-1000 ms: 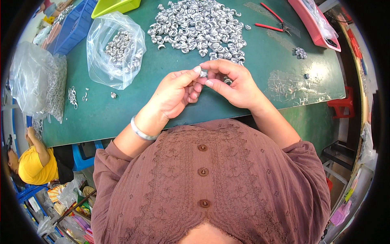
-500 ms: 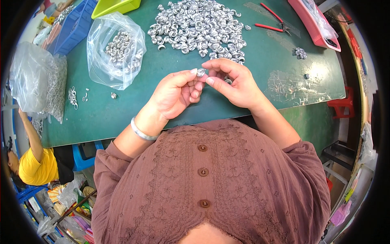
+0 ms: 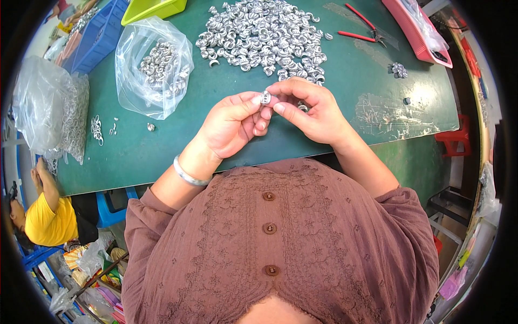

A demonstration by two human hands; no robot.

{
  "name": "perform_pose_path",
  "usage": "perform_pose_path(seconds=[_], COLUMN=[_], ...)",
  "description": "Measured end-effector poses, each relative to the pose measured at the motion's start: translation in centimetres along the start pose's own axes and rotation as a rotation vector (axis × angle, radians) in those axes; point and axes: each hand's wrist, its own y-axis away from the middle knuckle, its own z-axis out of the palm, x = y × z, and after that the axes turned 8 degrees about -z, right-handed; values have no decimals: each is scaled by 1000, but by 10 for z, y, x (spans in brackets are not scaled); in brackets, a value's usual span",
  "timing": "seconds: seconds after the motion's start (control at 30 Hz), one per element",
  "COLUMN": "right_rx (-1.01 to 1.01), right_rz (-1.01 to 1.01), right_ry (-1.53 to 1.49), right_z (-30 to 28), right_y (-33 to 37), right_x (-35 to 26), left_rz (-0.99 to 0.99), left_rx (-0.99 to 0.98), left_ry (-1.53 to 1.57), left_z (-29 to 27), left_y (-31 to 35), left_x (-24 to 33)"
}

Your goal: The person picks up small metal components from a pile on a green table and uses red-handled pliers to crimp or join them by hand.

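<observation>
My left hand (image 3: 229,125) is closed, with its thumb and fingertips pinching a small shiny silver metal piece (image 3: 265,98), curved like a ring. Beside it, my right hand (image 3: 308,110) curls inward, thumb and forefinger at the right edge of that piece. More silver pieces (image 3: 303,107) show partly in the right palm; the fingers hide the rest. Just beyond my hands a large heap of curved silver pieces (image 3: 264,38) spreads over the green table (image 3: 178,146).
An open clear bag (image 3: 129,70) of silver pieces and a fuller bag (image 3: 75,119) stand at left. Blue (image 3: 97,40) and lime-green (image 3: 154,9) bins sit behind. Red-handled pliers (image 3: 359,36) and a pink basket (image 3: 415,32) lie far right. A person in yellow (image 3: 51,221) is at left.
The silver piece has turned slightly in my fingertips, and my hands have barely shifted. The person at the left has lowered a raised arm and brought the hands together.
</observation>
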Motion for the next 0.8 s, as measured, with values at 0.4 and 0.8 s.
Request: perform_pose_path(seconds=[0.4,0.8], right_rx=[-1,132], right_rz=[-178,-145], right_ry=[-11,541], right_z=[-2,-21], right_y=[-2,-13], right_x=[3,10], left_rz=[219,172], left_rx=[144,37], left_ry=[-368,-93], left_z=[-1,-7], left_y=[1,6], left_x=[-7,4])
